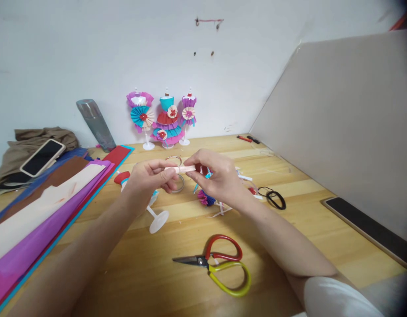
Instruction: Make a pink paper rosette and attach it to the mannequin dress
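Observation:
Both hands hold a narrow pale pink paper strip above the middle of the table. My left hand pinches its left end between thumb and fingers. At the other end, my right hand grips it between thumb and fingertips; a dark red bit shows beside those fingers. Under the left hand a small dress stand with a white base lies on its side, partly hidden. A pleated purple-and-blue paper rosette sits below the right hand. Nearer to me lie scissors with one red and one yellow handle, blades apart.
Several decorated dress stands stand against the wall. Coloured paper sheets are stacked at left, near a phone, brown cloth and a tilted bottle. A black hair tie, paper scraps and another dark phone lie at right.

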Action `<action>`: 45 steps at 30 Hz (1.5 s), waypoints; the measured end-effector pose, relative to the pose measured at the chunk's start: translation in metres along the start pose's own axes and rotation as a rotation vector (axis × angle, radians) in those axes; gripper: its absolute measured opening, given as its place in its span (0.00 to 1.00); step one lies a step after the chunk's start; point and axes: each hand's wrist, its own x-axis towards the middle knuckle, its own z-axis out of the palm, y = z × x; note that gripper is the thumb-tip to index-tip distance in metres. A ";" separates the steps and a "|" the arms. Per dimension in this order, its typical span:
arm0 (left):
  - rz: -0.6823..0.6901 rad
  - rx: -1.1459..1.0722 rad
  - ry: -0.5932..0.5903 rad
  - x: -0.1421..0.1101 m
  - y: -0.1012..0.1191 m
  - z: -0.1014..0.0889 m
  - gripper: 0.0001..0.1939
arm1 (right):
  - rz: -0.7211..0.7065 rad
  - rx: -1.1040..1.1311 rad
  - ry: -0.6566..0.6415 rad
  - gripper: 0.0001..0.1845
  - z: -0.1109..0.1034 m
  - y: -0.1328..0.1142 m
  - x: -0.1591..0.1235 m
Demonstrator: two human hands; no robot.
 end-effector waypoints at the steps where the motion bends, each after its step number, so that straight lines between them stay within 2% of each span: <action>1: 0.026 0.027 0.018 0.000 0.000 0.001 0.17 | 0.017 0.027 -0.007 0.08 0.000 -0.001 0.000; 5: 0.130 0.140 0.100 0.000 -0.002 0.004 0.17 | 0.135 0.175 -0.061 0.19 -0.001 -0.003 0.000; 11: 0.217 0.177 0.146 0.002 -0.012 0.003 0.17 | 0.182 0.140 -0.044 0.10 0.001 -0.001 0.000; 17: 0.179 0.147 0.103 0.002 -0.013 0.003 0.25 | 0.187 0.136 -0.013 0.08 0.004 0.002 0.000; 22: 0.137 0.106 0.061 0.002 -0.005 0.003 0.19 | 0.223 0.189 -0.001 0.07 0.005 0.002 0.000; 28: -0.007 -0.069 -0.047 0.007 -0.001 -0.001 0.16 | 0.415 0.551 -0.041 0.09 0.011 0.005 0.002; 33: -0.063 0.010 -0.140 0.007 0.000 -0.004 0.14 | 0.479 0.675 -0.027 0.13 0.013 0.005 0.003; 38: -0.097 0.122 -0.164 0.005 0.008 0.001 0.10 | 0.511 0.712 -0.083 0.11 0.014 0.003 0.003; 45: -0.091 0.071 -0.125 0.006 0.001 0.006 0.12 | 0.604 0.752 -0.064 0.16 0.014 0.002 0.004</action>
